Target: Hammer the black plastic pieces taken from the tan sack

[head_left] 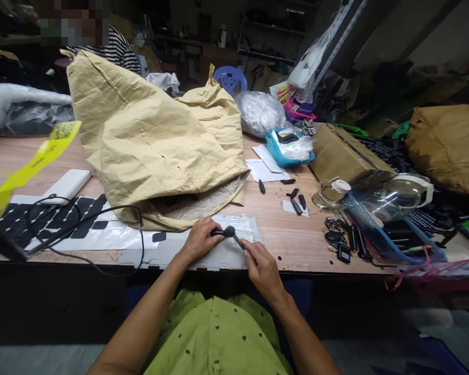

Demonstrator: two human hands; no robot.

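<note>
Near the front edge of the table, my left hand is closed around the handle of a small black piece with a round head. My right hand grips a thin dark rod-like tool, its far end at the round head. Whether the rod touches the head or joins it, I cannot tell. Both hands are over a greyish translucent sheet. Just beyond them lies the open mouth of a large tan sack, dark inside.
Several small black parts lie on the table at right, near a blue basket and a clear jug. A cardboard box stands behind. At left are a black cable and a yellow tag. A person in stripes is beyond.
</note>
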